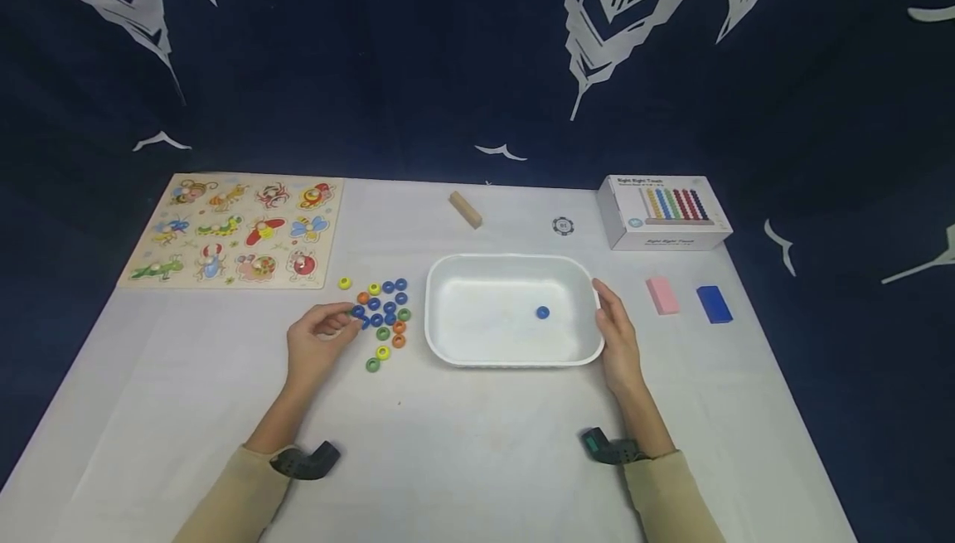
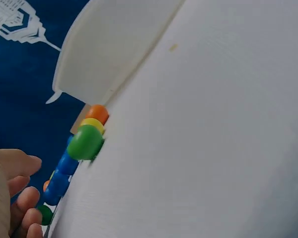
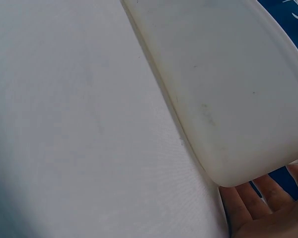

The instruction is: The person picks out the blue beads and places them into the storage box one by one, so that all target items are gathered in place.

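Note:
A white plastic tray (image 1: 477, 352) sits mid-table with one blue bead (image 1: 542, 312) inside it. My right hand (image 1: 621, 344) rests against the tray's right end; its fingers (image 3: 270, 191) lie fairly straight along the outer wall in the right wrist view. Left of the tray is a loose group of blue, green, yellow and orange beads. Among them, my left hand (image 1: 319, 342) has thumb and fingertips right at a blue bead (image 1: 358, 311) on the group's left edge. In the left wrist view a gap shows between thumb and fingers, near a green bead (image 2: 44, 215).
A wooden insect puzzle board (image 1: 246, 232) lies at the back left. Behind the tray are a wooden block (image 1: 466, 210) and a round chip (image 1: 563, 226). On the right stand a white box (image 1: 666, 213), a pink block (image 1: 662, 296) and a blue block (image 1: 714, 304).

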Demonstrator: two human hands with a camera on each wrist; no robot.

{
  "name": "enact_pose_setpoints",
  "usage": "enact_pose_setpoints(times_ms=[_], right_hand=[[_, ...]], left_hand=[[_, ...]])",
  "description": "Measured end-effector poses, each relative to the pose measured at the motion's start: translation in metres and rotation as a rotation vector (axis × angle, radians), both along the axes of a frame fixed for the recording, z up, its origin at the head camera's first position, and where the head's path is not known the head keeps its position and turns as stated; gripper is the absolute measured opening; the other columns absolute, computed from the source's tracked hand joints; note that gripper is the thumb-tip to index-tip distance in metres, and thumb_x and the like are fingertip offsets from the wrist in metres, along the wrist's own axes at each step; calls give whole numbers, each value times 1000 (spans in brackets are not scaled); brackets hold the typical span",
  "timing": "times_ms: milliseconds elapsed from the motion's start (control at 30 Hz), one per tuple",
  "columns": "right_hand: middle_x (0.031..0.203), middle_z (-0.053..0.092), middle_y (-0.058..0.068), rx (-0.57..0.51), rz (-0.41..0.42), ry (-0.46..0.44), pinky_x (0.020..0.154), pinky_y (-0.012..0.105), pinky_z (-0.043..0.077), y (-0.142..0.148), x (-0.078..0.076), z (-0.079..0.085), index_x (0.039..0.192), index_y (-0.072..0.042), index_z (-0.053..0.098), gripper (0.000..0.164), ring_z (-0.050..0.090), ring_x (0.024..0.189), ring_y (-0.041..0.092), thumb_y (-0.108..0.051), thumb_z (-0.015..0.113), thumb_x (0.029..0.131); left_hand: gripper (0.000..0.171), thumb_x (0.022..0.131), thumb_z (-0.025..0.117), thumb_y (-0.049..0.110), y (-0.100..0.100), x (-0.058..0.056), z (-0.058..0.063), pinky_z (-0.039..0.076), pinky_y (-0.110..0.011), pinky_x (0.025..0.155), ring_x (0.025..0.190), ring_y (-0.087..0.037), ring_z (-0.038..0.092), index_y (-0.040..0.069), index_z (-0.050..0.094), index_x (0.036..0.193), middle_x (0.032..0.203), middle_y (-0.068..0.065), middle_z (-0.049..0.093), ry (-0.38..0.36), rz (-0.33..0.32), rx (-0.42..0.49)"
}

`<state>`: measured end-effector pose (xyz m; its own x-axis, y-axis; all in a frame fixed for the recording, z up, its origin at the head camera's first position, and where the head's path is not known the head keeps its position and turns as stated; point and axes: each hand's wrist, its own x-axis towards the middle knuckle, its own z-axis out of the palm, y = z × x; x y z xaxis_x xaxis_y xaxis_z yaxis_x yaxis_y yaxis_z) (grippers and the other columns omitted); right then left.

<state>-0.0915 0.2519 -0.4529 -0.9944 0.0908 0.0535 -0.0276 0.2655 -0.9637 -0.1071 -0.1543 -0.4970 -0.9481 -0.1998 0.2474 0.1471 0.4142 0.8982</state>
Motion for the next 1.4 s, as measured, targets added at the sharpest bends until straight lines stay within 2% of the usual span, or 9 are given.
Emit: enact_pose_setpoints(times_ms=[200, 533, 633, 733, 833, 933, 1033, 1200, 1400], right_hand=[[144, 28, 2, -12, -7, -3, 102, 20, 28, 1, 0, -1, 138, -16, 29, 42, 25, 132, 17, -22, 31, 96], [144, 27, 7, -19, 5, 12, 101, 17, 29, -1, 0, -3, 138, -14, 28, 43, 25, 132, 22, -21, 31, 96], [144, 27, 6, -42, 12, 4, 102, 18, 28, -2, -1, -4, 138, -14, 28, 43, 25, 133, 21, -21, 31, 96], [145, 27, 4, -31, 5, -5, 103, 21, 27, -2, -1, -4, 138, -16, 29, 43, 24, 133, 19, -23, 31, 96], [144, 27, 4, -19, 0, -5, 103, 23, 28, -1, -1, -4, 138, -16, 29, 43, 25, 132, 20, -24, 32, 96], [144, 28, 6, -30, 3, 0, 102, 21, 29, -2, -2, -5, 138, -16, 29, 43, 26, 132, 21, -23, 32, 96], [144, 28, 6, -41, 9, 3, 100, 18, 30, -2, -2, -7, 138, -16, 28, 43, 26, 132, 21, -24, 32, 96], [144, 27, 5, -56, 8, 0, 99, 16, 30, -3, -3, -7, 138, -16, 28, 43, 26, 132, 21, -24, 32, 96], [144, 27, 5, -48, 3, -6, 104, 30, 28, 0, -1, -3, 138, -16, 28, 43, 26, 132, 22, -22, 32, 96]], left_hand=[[29, 65, 77, 17, 4, -2, -3, 37, -16, 62, 71, -6, 47, 16, 68, 92, 73, 7, 60, -4, -7, -239], [25, 67, 75, 14, 6, 0, 4, 39, -23, 64, 74, -11, 50, 13, 68, 91, 79, 2, 63, -18, -19, -324], [25, 68, 75, 14, 12, -1, 19, 42, -20, 63, 73, -10, 54, 13, 67, 92, 81, 2, 64, -17, -53, -265], [27, 69, 74, 15, 30, -6, 46, 46, -21, 64, 75, -11, 57, 13, 66, 95, 85, 1, 65, -34, -127, -177], [29, 71, 73, 18, 60, -14, 73, 48, -27, 68, 79, -13, 57, 15, 64, 98, 88, 1, 64, -72, -226, -113], [26, 72, 72, 17, 99, -24, 85, 48, -27, 67, 79, -13, 56, 16, 65, 97, 87, 2, 63, -116, -328, -74], [22, 71, 72, 16, 139, -35, 80, 47, -24, 62, 72, -11, 55, 16, 66, 93, 82, 3, 62, -149, -430, -73], [20, 69, 72, 13, 190, -51, 55, 43, -20, 55, 62, -8, 53, 15, 67, 88, 72, 3, 60, -268, -588, -136], [19, 67, 73, 15, 219, -59, 41, 40, -19, 54, 59, -6, 52, 21, 68, 84, 64, 9, 58, -352, -602, -326]])
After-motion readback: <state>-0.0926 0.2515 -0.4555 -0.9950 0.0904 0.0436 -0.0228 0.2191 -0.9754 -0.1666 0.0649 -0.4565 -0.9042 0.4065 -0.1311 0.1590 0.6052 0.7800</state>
